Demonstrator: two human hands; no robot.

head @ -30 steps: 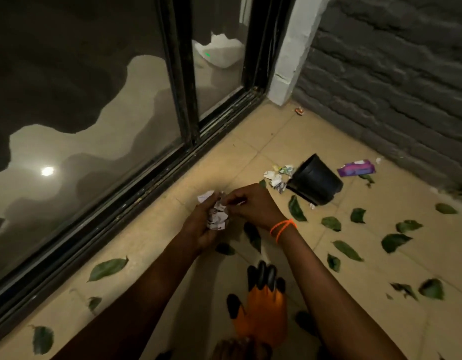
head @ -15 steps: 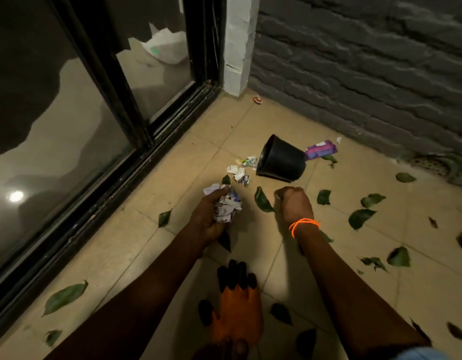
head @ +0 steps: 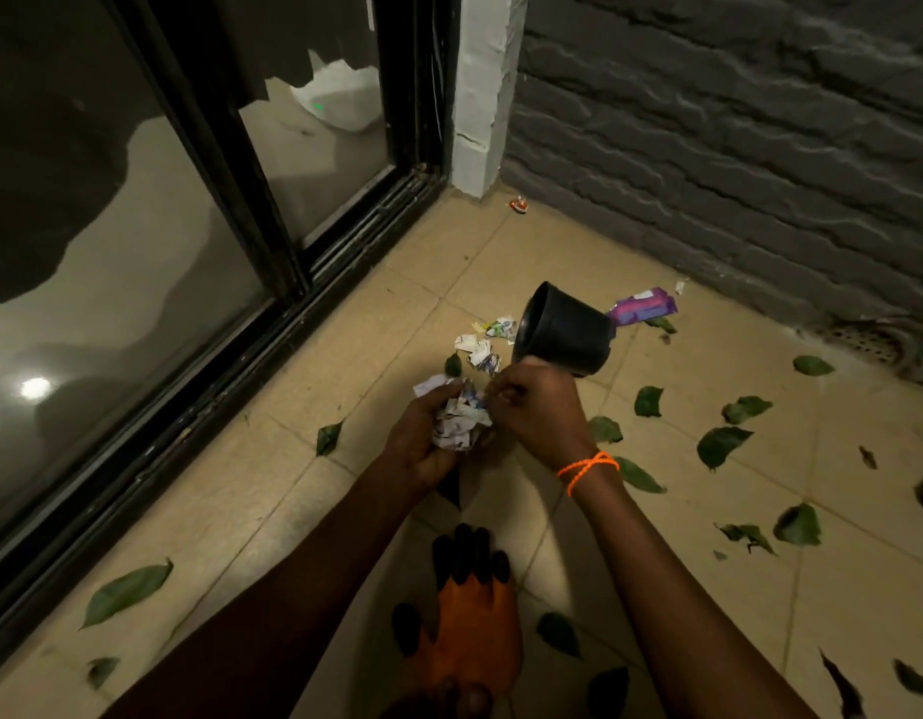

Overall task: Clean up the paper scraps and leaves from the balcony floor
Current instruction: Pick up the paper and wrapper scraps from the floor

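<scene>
My left hand grips a crumpled wad of paper scraps just above the tiled floor. My right hand, with an orange band on the wrist, is against the wad's right side, its curled fingers pinching at the edge. Whether it holds anything else is hidden. More paper scraps lie on the floor just beyond my hands, beside the mouth of a black pot tipped on its side. Several green leaves lie scattered, such as one leaf to the right and another leaf at the near left.
An orange and black glove lies on the floor near me. A purple wrapper sits behind the pot by the grey brick wall. A floor drain is at the right. The sliding glass door track runs along the left.
My right hand went from the wad to the floor by a leaf, then came back to the wad. The view shifted left, then held.
</scene>
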